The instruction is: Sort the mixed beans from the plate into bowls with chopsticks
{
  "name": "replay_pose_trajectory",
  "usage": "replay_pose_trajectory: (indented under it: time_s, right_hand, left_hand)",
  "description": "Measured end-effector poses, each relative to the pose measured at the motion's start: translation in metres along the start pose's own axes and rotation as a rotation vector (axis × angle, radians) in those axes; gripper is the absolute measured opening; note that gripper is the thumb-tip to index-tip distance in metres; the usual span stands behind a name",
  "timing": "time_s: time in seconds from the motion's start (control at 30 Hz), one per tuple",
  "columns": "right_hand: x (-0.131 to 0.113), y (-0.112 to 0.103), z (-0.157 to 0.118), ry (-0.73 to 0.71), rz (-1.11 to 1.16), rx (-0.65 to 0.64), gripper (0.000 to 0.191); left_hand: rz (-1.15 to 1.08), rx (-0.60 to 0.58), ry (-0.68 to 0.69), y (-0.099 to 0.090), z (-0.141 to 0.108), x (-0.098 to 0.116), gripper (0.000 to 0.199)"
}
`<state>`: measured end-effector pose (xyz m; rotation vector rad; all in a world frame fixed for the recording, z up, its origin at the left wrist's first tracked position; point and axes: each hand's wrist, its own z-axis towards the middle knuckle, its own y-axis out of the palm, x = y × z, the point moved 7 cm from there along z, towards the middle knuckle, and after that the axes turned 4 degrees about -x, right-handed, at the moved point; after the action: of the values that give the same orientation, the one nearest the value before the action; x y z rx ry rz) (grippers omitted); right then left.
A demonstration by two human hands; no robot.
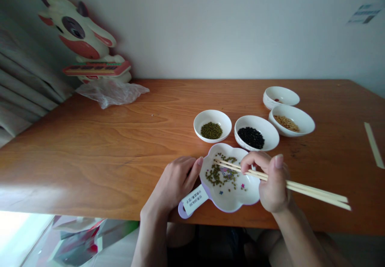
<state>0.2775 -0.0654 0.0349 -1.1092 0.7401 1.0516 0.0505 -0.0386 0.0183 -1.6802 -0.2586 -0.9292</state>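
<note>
Pale wooden chopsticks [313, 190] are in my right hand [272, 178], fingers closed around them. Their tips lie among green mung beans [215, 175] at the left of a white, flower-shaped dish [233, 200] with a lilac rim. Whether the tips pinch a bean is too small to tell. My left hand [177, 180] is curled at the dish's left edge, thumb on the rim above the labelled handle [194, 200]. Just behind the dish stand a white bowl [197, 127] of mung beans and another white bowl [272, 136] of black beans.
Farther right are a bowl [308, 124] of tan beans or nuts and a bowl [293, 96] with a few reddish pieces. A cow-shaped toy keyboard [96, 70] and a clear plastic bag [112, 92] sit at the back left. A pale strip [373, 144] lies at right.
</note>
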Motion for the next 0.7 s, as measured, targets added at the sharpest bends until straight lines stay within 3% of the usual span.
replay_pose_trajectory:
  time_s: [0.43, 0.6, 0.7]
  right_hand:
    - [-0.008, -0.002, 0.0, -0.037, -0.026, 0.044, 0.073]
    - [-0.009, -0.012, 0.002, 0.005, 0.186, 0.119, 0.078]
    - [-0.019, -0.025, 0.014, -0.048, 0.35, 0.24, 0.082]
  left_hand:
    - [-0.014, 0.007, 0.007, 0.001, 0.0, 0.0, 0.05]
    - [-0.014, 0.01, 0.011, 0.0, 0.0, 0.001, 0.051]
    - [-0.008, 0.017, 0.012, -0.001, 0.0, 0.002, 0.051]
